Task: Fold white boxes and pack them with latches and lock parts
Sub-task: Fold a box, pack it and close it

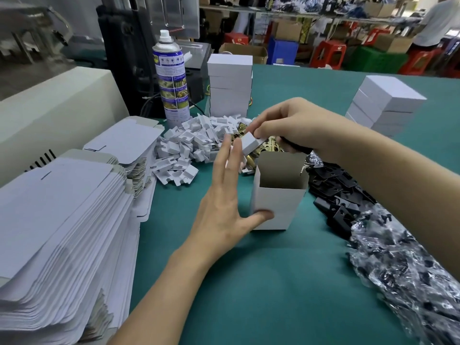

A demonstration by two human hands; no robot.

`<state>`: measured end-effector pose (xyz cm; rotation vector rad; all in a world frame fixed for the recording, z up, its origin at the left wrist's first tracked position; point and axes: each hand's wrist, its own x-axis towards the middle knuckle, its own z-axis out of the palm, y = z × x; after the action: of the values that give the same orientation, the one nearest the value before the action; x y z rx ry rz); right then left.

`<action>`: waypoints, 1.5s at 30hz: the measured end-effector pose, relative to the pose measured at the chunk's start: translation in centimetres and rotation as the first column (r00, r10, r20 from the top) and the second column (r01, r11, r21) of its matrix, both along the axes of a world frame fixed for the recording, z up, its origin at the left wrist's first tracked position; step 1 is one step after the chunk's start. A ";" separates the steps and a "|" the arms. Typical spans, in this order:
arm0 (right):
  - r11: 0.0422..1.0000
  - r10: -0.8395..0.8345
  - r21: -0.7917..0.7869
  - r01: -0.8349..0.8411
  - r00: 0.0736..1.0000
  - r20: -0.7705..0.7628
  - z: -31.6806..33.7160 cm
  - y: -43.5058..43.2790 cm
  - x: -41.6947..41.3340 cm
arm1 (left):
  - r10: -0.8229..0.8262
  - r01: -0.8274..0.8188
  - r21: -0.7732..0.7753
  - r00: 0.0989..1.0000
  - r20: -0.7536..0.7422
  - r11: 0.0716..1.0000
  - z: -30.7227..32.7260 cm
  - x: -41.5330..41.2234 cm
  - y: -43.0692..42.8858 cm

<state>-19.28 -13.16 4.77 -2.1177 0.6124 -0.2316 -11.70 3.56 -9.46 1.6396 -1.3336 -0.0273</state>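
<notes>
box point(278, 202) touched by flat left hand point(221, 210), fingers point(225, 165) straight; right hand point(298, 123) pinches white part point(250, 143).

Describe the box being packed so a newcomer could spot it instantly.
Start at the green table. Near its middle, between the heap of white parts and the black parts, one white box stands alone, with the left hand touching its front and the right hand pinching a white piece above. Unlike the closed boxes stacked behind, its top is open, showing a grey inside.
</notes>
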 end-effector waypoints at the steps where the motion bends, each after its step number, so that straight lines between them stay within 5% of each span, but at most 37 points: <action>1: 1.000 -0.002 0.021 0.002 1.000 0.003 0.0 -0.1 0.1 | 0.001 -0.001 0.007 1.000 -0.008 1.000 0.0 0.0 0.0; 10: 0.962 -0.172 0.226 0.154 0.983 0.063 -1.0 -1.0 0.5 | 0.034 -0.028 0.048 0.991 -0.126 0.998 -0.8 0.0 -0.5; 22: 0.944 -0.193 0.316 0.097 0.937 0.291 0.1 -0.9 -2.9 | -0.075 0.139 0.248 0.965 -0.252 0.959 -0.8 0.2 -0.2; 30: 0.942 -0.092 0.334 0.024 0.978 0.188 0.8 0.1 -9.3 | -0.076 0.139 0.255 0.967 -0.242 0.957 -0.8 0.3 0.0; 35: 0.996 -0.048 -0.061 0.063 0.973 0.224 0.7 1.0 -10.4 | -0.079 0.132 0.276 0.978 -0.194 0.952 -0.6 0.3 0.0; 38: 0.931 0.078 -0.364 0.015 0.967 0.241 1.0 1.6 -10.4 | -0.084 0.129 0.265 0.981 -0.175 0.955 -0.6 0.4 0.1; 45: 0.872 0.112 -0.490 -0.009 0.977 0.181 0.9 2.6 -9.4 | -0.086 0.133 0.258 0.979 -0.188 0.957 -0.5 0.3 0.1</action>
<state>-28.71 -10.57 5.67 -2.5496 0.3880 -0.6166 -11.40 3.68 -9.92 1.7408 -1.3270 -0.4276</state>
